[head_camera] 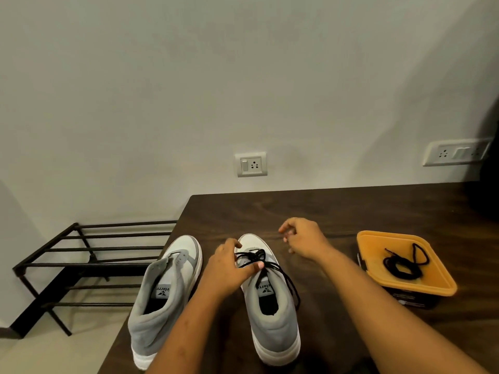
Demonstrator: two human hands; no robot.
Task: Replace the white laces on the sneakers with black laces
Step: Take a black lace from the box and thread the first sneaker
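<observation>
While left hand [229, 268] fingers pinch black lace [259, 259] on right sneaker [270, 298], right hand [302, 240] loosely curled, empty

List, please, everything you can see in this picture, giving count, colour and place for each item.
sneakers: two, grey and white, near table edge; left one unlaced, right one part-laced
black lace on sneaker: one, black, right sneaker's eyelets
spare lace: one, black, coiled in tub
tub: one, orange, table right
table: one, dark wood
shoe rack: one, black, floor left
wall sockets: two, white, centre and right
left hand: on the laces
right hand: above table, fingers curled
</observation>
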